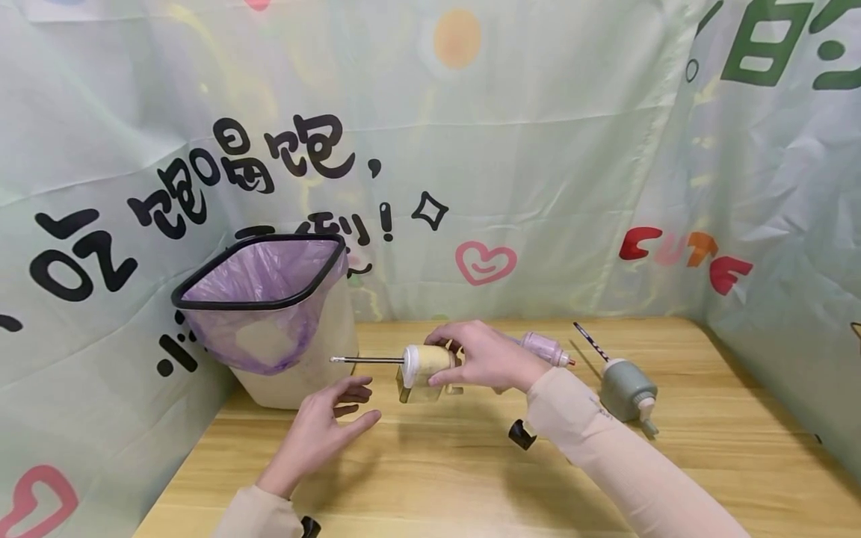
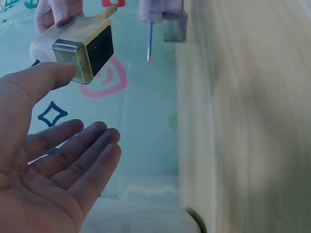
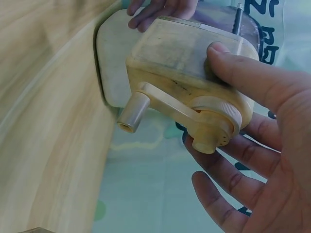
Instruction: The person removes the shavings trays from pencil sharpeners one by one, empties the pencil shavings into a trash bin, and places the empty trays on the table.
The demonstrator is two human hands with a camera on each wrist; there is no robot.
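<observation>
My right hand grips a yellow crank pencil sharpener above the table, thumb on one side and fingers on the other. Its crank handle points back toward the right palm. From the sharpener's opposite end a dark pencil sticks out to the left, silvery tip outermost. A see-through shavings drawer shows on the sharpener in the left wrist view. Just below and left of the pencil, my left hand is held with fingers spread and nothing in them.
A white bin with a purple liner and black rim stands at the left. Behind the right hand lies a purple sharpener with a pencil in it. A grey-green sharpener holding a patterned pencil lies on the wooden table at right.
</observation>
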